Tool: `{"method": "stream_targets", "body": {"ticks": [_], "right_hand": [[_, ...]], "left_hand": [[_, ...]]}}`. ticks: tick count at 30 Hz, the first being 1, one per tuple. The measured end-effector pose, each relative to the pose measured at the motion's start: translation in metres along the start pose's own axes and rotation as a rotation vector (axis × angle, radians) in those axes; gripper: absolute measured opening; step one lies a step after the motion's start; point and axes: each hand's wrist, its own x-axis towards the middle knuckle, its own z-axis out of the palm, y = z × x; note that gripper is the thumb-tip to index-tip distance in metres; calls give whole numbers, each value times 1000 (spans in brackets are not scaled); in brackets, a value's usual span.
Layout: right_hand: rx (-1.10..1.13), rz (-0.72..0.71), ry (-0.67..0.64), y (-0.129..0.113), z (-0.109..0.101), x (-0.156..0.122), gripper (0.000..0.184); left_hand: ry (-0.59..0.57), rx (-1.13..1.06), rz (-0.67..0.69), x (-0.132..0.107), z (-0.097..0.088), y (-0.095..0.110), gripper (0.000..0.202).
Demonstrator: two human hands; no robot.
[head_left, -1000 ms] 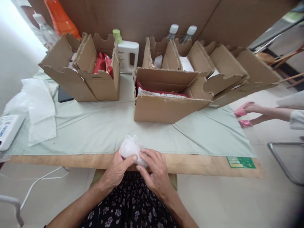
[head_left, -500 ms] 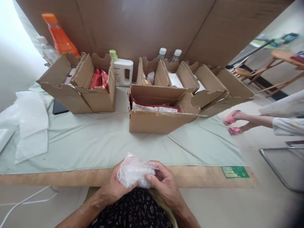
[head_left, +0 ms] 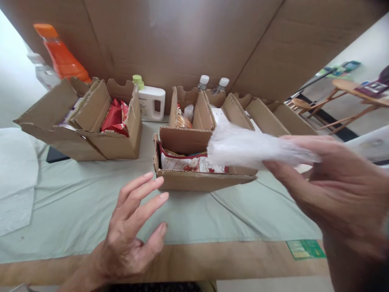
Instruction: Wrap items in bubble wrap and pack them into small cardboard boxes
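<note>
My right hand is raised close to the camera on the right, its thumb and fingers closed on a bunched, see-through plastic bag. The bag is smeared by motion, and what is inside it cannot be made out. It hangs above the right part of the front cardboard box, hiding that part of it. Red and white packets lie inside this box. Near the box's left front corner, my left hand hovers over the cloth with fingers spread, holding nothing.
Two cardboard boxes stand at the left, one with red packets. More boxes line the back right. Behind are an orange bottle and a white jug. Plastic sheeting lies left; a green card is at the front edge.
The bunched bag has left both hands' hold near my lap; my right hand has lifted it up and right. My left hand has let go and moved forward, fingers spread.
</note>
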Motion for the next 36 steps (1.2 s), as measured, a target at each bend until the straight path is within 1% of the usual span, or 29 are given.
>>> {"method": "stream_targets", "body": {"ticks": [2,4,6,9,11,14,16,18,19,20,24,25,26,28,31,33,36], "right_hand": [[-51,-218,-77,6,16,22,15],[-75,-378,-169,10,31,40,10],[-94,-477,-243,12,45,52,9],[-145,-557,-357,15,61,64,15],[-220,-554,-420,19,67,69,17],[-323,-516,-466,23,67,70,12],[-347,-477,-491,20,65,69,10],[-344,-426,-549,13,67,68,9],[-340,-399,-605,9,70,69,10],[-337,-376,-691,5,74,70,10],[-337,-345,-1168,-5,96,81,13],[-346,-351,-1242,-6,100,83,15],[-368,-360,-1282,-8,104,85,16],[-440,-383,-1282,-13,110,87,14],[-522,-398,-1236,-22,112,85,8],[-520,-397,-1169,-25,110,83,7],[-483,-424,-1016,-17,97,79,4]], "left_hand": [[-8,141,60,30,5,1,46],[-49,229,75,54,13,-1,42],[-112,284,69,71,21,-5,42],[-175,326,41,82,29,-9,41],[-181,328,24,84,31,-9,33],[-173,293,13,81,30,-8,18],[-164,276,13,79,31,-7,14],[-157,272,11,77,32,-7,13],[-154,273,10,77,32,-7,13],[-151,272,8,77,33,-7,12],[-140,274,-2,78,34,-7,10],[-140,275,-6,79,34,-6,10],[-140,276,-11,79,35,-7,10],[-139,278,-16,80,35,-7,10],[-146,278,-13,80,35,-8,10],[-147,278,-13,81,35,-9,9],[-136,277,-21,81,36,-10,8]]}}
